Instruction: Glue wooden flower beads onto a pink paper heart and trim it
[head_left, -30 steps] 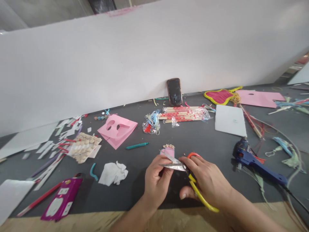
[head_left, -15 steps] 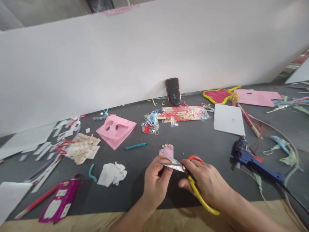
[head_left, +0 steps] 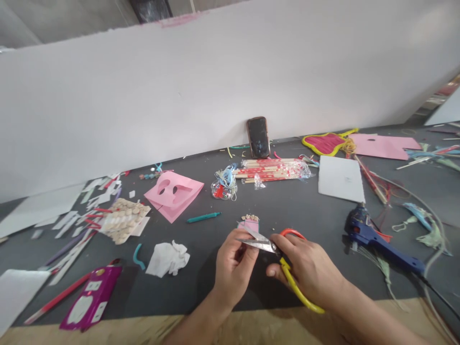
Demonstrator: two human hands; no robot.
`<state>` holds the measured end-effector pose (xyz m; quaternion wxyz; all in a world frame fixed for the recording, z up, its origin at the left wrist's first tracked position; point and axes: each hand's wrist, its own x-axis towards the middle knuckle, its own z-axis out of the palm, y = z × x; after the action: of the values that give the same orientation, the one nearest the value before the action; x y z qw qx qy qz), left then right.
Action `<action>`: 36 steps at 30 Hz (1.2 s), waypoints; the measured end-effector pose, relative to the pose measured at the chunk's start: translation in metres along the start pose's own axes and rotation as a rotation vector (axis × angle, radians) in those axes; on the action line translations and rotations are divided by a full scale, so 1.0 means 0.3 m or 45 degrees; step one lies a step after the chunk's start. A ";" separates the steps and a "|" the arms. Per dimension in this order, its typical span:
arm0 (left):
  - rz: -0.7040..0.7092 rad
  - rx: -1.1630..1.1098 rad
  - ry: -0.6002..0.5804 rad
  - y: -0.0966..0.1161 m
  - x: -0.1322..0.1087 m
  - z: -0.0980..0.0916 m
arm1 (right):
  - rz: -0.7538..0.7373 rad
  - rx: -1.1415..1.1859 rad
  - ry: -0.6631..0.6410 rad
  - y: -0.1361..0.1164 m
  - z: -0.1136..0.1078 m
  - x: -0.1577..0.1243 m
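My right hand (head_left: pixel 309 268) is wrapped round the handles of scissors (head_left: pixel 296 287), one handle red and one yellow. Their blades (head_left: pixel 260 244) are parted and point left, over the fingertips of my left hand (head_left: pixel 235 268). My left hand is closed in a pinch; what lies between its fingers is too small to make out. Just beyond those fingers lies a small pink piece (head_left: pixel 251 225) with teal edging, and small pale beads (head_left: pixel 250 218) line its far edge.
A blue glue gun (head_left: pixel 381 247) with a cable lies at the right. A phone (head_left: pixel 258 137) leans on the white panel (head_left: pixel 215 86). Wrapped sticks (head_left: pixel 273 168), a pink paper mask (head_left: pixel 174 191), a teal pen (head_left: pixel 203 217), crumpled tissue (head_left: pixel 168 258) and a purple packet (head_left: pixel 91 297) surround my hands.
The yellow handle has moved slightly up and left, towards the red one. Otherwise my hands and the scissors hold nearly the same pose.
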<state>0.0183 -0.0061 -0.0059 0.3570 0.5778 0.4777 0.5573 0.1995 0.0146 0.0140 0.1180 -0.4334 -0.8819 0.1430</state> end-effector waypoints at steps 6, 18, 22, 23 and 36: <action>0.047 0.051 -0.011 0.001 -0.003 -0.010 | 0.002 0.034 0.027 -0.006 -0.019 0.008; 0.064 0.094 -0.037 0.010 0.005 -0.009 | -0.042 0.137 -0.009 -0.002 -0.007 0.007; 0.070 0.087 -0.033 0.007 0.002 -0.008 | -0.040 0.105 -0.035 0.002 0.006 -0.005; 0.069 0.084 -0.032 0.007 0.000 -0.008 | -0.037 0.089 -0.034 0.002 0.009 -0.007; 0.032 0.083 -0.046 0.004 -0.004 0.000 | -0.015 -0.036 -0.036 -0.004 0.008 -0.011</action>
<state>0.0187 -0.0077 -0.0053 0.3395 0.6052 0.4817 0.5352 0.1997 0.0109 0.0118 0.1003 -0.4277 -0.8880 0.1360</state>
